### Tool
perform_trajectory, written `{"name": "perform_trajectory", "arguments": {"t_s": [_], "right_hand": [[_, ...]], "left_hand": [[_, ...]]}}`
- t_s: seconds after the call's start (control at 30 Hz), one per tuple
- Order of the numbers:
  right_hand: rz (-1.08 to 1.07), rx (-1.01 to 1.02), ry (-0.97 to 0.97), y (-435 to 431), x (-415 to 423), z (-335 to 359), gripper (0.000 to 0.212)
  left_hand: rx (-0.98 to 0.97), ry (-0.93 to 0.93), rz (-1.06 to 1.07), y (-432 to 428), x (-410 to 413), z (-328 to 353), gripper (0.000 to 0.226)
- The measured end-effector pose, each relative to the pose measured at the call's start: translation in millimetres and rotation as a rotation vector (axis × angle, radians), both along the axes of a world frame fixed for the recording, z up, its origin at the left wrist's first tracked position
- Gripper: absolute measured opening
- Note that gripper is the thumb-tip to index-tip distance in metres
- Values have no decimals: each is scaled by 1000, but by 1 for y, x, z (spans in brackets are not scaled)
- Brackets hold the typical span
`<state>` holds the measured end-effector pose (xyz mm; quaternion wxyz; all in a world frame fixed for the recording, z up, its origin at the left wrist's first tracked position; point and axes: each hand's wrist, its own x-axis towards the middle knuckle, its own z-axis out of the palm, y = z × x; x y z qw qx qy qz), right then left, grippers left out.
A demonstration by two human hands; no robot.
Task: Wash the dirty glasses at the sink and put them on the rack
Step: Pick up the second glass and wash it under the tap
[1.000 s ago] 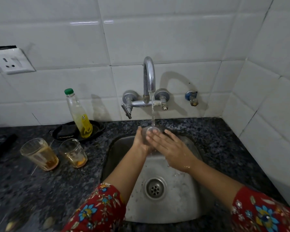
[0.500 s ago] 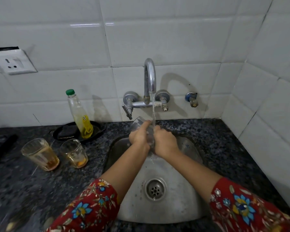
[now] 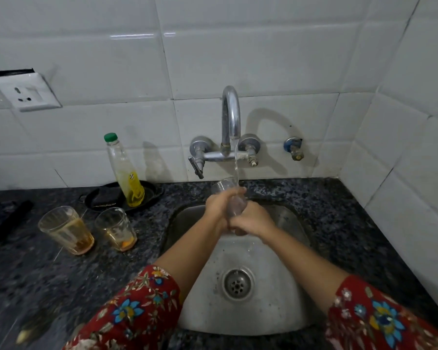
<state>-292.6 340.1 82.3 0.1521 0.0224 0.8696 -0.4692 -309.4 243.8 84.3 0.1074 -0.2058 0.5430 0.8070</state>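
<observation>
- The clear glass (image 3: 234, 203) is mostly wrapped by both hands; only its rim and a strip of wall show, and its base is hidden behind the right hand (image 3: 253, 221).
- The left hand (image 3: 218, 204) has its fingers partly out of sight behind the glass.
- The dark object (image 3: 8, 218) on the counter (image 3: 48, 274) is cut by the left edge; what it is cannot be told.
- Small pale bits (image 3: 23, 335) at the bottom-left edge are too blurred to identify.
- The sponge-like thing (image 3: 106, 198) in the black dish (image 3: 152, 192) is partly hidden by the bottle (image 3: 127, 178).
</observation>
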Motion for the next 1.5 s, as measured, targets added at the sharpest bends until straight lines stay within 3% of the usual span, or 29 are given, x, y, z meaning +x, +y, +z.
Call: {"name": "perform_trajectory", "arguments": {"t_s": [0.1, 0.17, 0.23, 0.3, 0.37, 0.43, 0.5, 0.63, 0.7, 0.8, 0.87, 0.97, 1.03, 1.13, 1.27, 1.33, 1.5], "right_hand": [[219, -460, -444, 29, -1, 15, 5], [250, -451, -439, 35, 1, 12, 13], [171, -302, -223, 26, 6, 1, 30], [45, -249, -56, 16, 15, -10, 31], [85, -451, -186, 21, 17, -14, 26], [224, -714, -486, 36, 19, -12, 26], [288, -737, -518, 41, 20, -16, 30], [68, -466, -214, 21, 23, -28, 31], [132, -622, -351, 24, 23, -28, 26], [268, -800, -498, 36, 24, -33, 38], [245, -824, -428, 37, 24, -43, 50], [25, -913, -338, 36, 24, -46, 55], [-115, -809, -205, 35, 23, -36, 46], [-184, -439, 115, 23, 10, -22, 47], [-46, 95, 359, -2, -9, 5, 68], [49, 291, 369, -11, -18, 16, 72], [97, 382, 480, -6, -4, 28, 71]], "left_hand": [[342, 65, -250, -19, 1, -8, 24], [389, 125, -257, -18, 6, -17, 28], [185, 162, -167, -7, 6, -23, 24], [-16, 176, -59, -1, 6, -22, 19], [-11, 214, -189, -5, 6, -18, 19], [171, 211, -363, -17, 10, -13, 19], [256, 219, -382, -20, 13, -15, 23], [-139, 213, -161, -8, 17, -16, 21], [-74, 196, -281, -16, 12, -18, 21], [9, 256, -521, -32, 12, -18, 34], [-210, 357, -464, -29, 16, -15, 38], [-425, 379, -169, -22, 22, -10, 25], [-466, 333, -44, -26, 20, -21, 26], [-371, 106, -47, -23, 26, -42, 43], [223, -88, -32, -14, 34, -62, 58], [354, -169, 26, -12, 34, -61, 53], [364, -147, 146, -16, 26, -45, 55]]}}
